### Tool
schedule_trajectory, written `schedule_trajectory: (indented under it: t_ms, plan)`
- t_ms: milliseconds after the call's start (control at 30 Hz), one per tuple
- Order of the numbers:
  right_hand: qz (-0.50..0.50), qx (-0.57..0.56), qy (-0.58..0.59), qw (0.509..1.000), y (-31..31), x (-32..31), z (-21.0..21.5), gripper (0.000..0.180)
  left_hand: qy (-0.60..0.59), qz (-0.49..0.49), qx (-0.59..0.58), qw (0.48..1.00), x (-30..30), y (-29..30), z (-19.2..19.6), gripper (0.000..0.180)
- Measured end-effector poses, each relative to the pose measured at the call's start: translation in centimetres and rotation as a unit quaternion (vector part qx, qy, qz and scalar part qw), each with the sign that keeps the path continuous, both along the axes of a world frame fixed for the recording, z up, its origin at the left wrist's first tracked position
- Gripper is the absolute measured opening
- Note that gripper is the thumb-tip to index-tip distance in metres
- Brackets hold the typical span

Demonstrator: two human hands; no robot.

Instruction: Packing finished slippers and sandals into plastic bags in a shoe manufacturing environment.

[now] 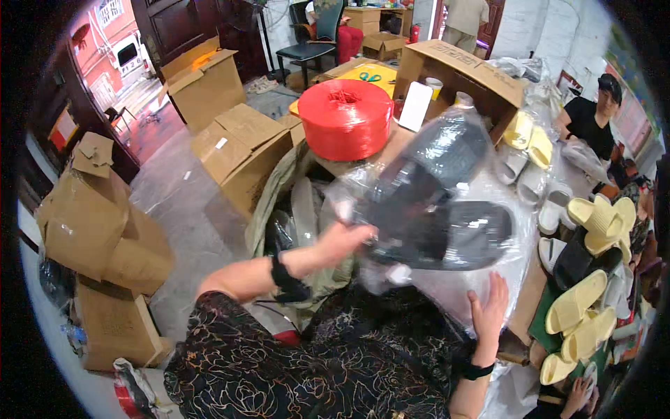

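Observation:
A pair of black slide slippers point(478, 234) in a clear plastic bag is held up in front of me, a little blurred by motion. My left hand point(342, 243) grips the bag at its left end, fingers closed on it. Just below the slippers' right end, my right hand point(490, 307) has its fingers stretched out and thumb apart, with nothing held. Beneath them lies the plastic-covered work surface point(513, 297). To the left an open woven sack point(257, 227), partly behind my left arm, contains more plastic-wrapped items.
A big red roll of plastic twine point(347, 120) stands beyond the sack, beside an open carton point(464, 66) and a white phone-like slab point(416, 106). Yellow slippers point(576, 300) and others line the right side, where a co-worker point(593, 115) sits. Cartons point(241, 150) stand left.

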State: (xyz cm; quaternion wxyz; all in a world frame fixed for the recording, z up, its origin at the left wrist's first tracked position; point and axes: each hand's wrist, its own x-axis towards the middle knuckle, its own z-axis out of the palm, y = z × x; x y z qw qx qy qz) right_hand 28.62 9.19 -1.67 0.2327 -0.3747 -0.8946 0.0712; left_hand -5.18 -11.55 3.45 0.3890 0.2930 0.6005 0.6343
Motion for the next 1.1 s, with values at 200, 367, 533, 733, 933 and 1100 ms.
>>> schedule_trajectory:
  t_ms: [200, 367, 533, 733, 933, 1100]
  plan:
    - [-0.030, 0.052, -0.010, 0.998, 0.5, 0.1, -2.0, 0.068, 0.265, 0.167, -0.060, 0.948, -15.5, -15.2, 8.9, 0.055]
    - [-0.046, 0.030, -0.008, 0.998, 0.4, -0.2, -1.9, 0.068, 0.468, 0.294, -0.388, 0.737, -12.1, -16.0, 9.5, 0.057]
    - [-0.034, 0.040, -0.006, 0.999, 0.4, -0.1, -2.2, 0.068, 0.531, 0.289, -0.378, 0.701, -14.4, -12.0, 1.5, 0.054]
    - [-0.038, 0.050, 0.020, 0.998, 0.4, 0.0, -3.0, 0.066, 0.593, 0.272, -0.343, 0.676, -16.0, -4.5, -6.0, 0.046]
    - [-0.051, 0.061, 0.018, 0.997, 0.3, -0.5, -3.0, 0.067, 0.507, 0.270, -0.455, 0.681, -19.7, -4.8, -19.2, 0.059]
    - [-0.053, 0.051, 0.023, 0.997, 0.2, -0.3, -2.8, 0.067, 0.357, 0.226, -0.587, 0.690, -22.0, -6.9, -25.2, 0.062]
